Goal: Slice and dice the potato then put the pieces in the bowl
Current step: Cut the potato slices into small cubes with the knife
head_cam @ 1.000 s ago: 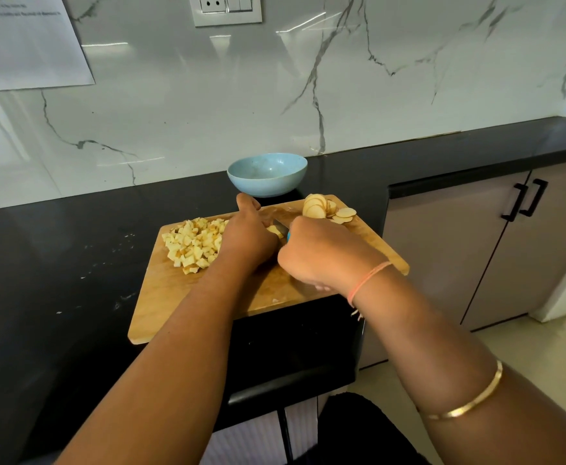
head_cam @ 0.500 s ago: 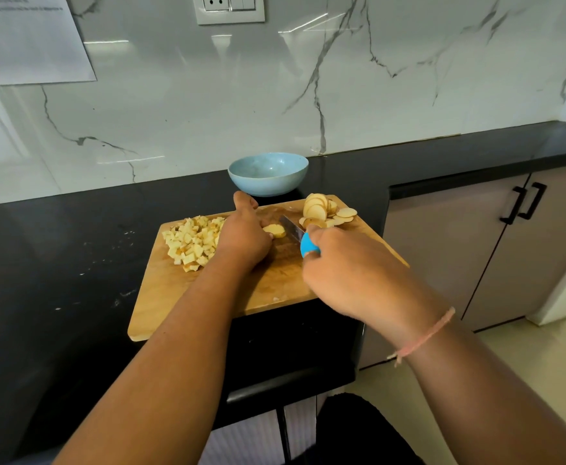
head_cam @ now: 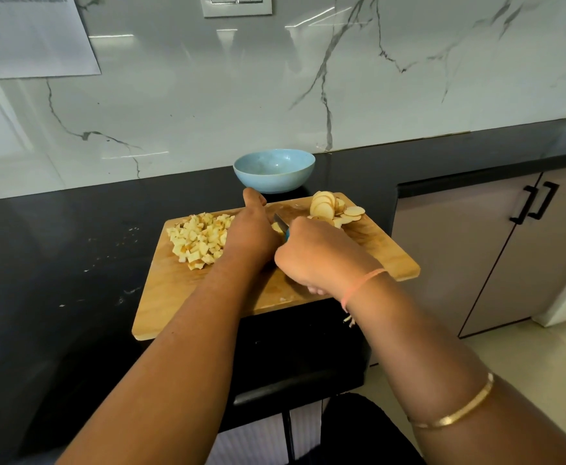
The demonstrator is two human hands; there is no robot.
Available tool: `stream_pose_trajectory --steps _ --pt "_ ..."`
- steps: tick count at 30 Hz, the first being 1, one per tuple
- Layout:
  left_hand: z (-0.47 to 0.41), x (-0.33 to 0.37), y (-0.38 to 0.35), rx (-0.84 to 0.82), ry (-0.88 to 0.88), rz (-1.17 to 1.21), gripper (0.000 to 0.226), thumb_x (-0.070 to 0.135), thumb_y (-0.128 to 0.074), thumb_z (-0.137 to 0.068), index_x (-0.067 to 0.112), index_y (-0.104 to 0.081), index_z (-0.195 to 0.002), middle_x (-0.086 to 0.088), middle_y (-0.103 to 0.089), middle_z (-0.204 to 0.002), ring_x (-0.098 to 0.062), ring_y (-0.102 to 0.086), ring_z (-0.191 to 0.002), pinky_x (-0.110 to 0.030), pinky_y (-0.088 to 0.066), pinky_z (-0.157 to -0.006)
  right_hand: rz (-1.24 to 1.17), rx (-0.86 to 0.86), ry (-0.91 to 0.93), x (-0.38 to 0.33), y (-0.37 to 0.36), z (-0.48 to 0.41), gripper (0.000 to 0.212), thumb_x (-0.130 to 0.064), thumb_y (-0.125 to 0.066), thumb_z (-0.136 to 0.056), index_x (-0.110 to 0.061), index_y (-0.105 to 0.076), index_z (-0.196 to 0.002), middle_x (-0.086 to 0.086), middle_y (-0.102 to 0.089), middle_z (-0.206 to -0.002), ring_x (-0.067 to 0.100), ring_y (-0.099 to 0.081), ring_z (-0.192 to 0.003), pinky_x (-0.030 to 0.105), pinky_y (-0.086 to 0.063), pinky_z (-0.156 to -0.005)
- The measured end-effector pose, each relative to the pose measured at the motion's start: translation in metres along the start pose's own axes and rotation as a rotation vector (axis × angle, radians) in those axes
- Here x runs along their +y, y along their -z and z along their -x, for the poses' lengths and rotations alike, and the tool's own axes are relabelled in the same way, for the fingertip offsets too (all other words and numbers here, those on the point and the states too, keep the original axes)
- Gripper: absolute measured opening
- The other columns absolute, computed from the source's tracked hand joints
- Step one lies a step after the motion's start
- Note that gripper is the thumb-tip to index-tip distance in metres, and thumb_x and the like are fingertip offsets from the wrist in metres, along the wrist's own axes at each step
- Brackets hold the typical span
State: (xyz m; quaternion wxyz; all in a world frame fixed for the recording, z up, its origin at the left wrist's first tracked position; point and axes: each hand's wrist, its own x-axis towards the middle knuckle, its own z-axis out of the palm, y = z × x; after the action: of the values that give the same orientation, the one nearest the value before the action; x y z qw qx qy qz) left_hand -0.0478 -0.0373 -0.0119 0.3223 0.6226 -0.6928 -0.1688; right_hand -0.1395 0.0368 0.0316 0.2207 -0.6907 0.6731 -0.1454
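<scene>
Hands meet mid-board. L hand [head_cam: 251, 233] lies knuckles-up on the cutting board [head_cam: 375, 256], thumb straight & pointing away toward the bowl [head_cam: 274, 169]; its fingers are hidden behind the back of the hand, so can't tell if they curl on anything. A pale potato piece [head_cam: 276, 227] shows just at its right edge, touching the knife [head_cam: 280, 220].

R hand [head_cam: 312, 253] is wrapped round the knife's blue handle, only a sliver of blue visible. Knife's long axis runs near-right to far-left, tip aimed away, toward the L thumb & bowl. Blade mostly covered by both hands.

Diced potato [head_cam: 199, 241] sits in a loose heap on the board's left part, just beside the L hand. Round slices [head_cam: 328, 208] are at the far-right corner: several leaning on edge in a fanned stack, a few flat beside them.

Board is wood, long axis approx left-right, skewed a bit. Bowl is light blue, upright, on the black bench [head_cam: 56, 246] just behind the board's far edge.

Pale crumbs dot the bench left of the board. R arm has a pink thread [head_cam: 362, 285] at the wrist & a gold bangle [head_cam: 456, 411] higher up.
</scene>
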Motion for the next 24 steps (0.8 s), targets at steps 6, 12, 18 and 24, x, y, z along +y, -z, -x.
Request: stream_pose_trajectory --steps 6,12,18,24 --pt "-0.002 0.0 0.002 -0.001 0.033 -0.01 0.056 -0.003 -0.057 -0.084 0.011 -0.029 -0.129 -0.009 -0.061 -0.102 -0.02 -0.058 -0.087 -0.023 -0.041 -0.06 0.053 -0.006 0.073 0.019 -0.003 0.044 0.044 -0.021 -0.04 -0.095 -0.019 -0.038 -0.14 -0.007 -0.04 -0.074 0.01 -0.046 -0.064 0.025 -0.042 -0.058" --pt "-0.003 -0.001 0.004 -0.011 0.067 0.0 0.059 -0.005 -0.058 -0.085 0.012 -0.027 -0.132 -0.009 -0.061 -0.108 -0.018 -0.058 -0.089 -0.018 -0.039 -0.056 0.047 0.067 0.086 0.019 0.004 0.048 0.051 -0.026 -0.037 -0.098 -0.022 -0.027 -0.148 -0.007 -0.043 -0.082 0.013 -0.049 -0.083 0.027 -0.045 -0.073" --pt "-0.004 0.0 0.003 0.026 0.07 0.009 0.058 -0.004 -0.06 -0.084 0.013 -0.029 -0.129 -0.015 -0.052 -0.123 -0.024 -0.057 -0.103 -0.026 -0.045 -0.073 0.009 0.063 0.014 0.007 -0.002 0.017 0.046 -0.028 -0.04 -0.095 -0.022 -0.039 -0.14 -0.005 -0.042 -0.075 0.013 -0.047 -0.062 0.028 -0.045 -0.059" --pt "-0.005 -0.004 0.002 0.036 0.024 0.03 0.045 0.007 -0.055 -0.09 0.01 -0.029 -0.127 -0.018 -0.055 -0.117 -0.029 -0.057 -0.1 -0.029 -0.041 -0.072 0.036 0.028 -0.001 -0.008 0.001 0.01 0.013 -0.018 -0.041 -0.093 -0.014 -0.051 -0.101 0.001 -0.042 -0.066 0.018 -0.047 -0.063 0.03 -0.045 -0.067"
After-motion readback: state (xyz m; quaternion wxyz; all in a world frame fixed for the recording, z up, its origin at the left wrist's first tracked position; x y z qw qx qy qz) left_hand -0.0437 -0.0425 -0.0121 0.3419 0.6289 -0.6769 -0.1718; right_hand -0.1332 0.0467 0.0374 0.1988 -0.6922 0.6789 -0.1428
